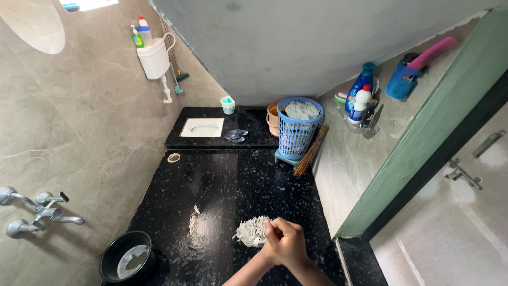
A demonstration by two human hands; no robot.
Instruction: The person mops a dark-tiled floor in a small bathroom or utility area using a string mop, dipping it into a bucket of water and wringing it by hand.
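View: one head-worn camera, no second view.
Direction: steeply down and forward over the black floor (222, 180).
Nearness: hands (283, 243) close at bottom edge; far wall distant.

One mop head (253, 231), one black basin (128, 258), one blue basket (297, 131), two wall taps (39, 212), three bottles (360, 87).

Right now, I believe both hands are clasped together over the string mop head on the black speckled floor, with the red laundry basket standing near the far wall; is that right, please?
Nearly: the laundry basket is blue, not red, as the head view shows. The rest holds: both hands are clasped together over the string mop head on the black speckled floor, and the basket stands near the far wall.
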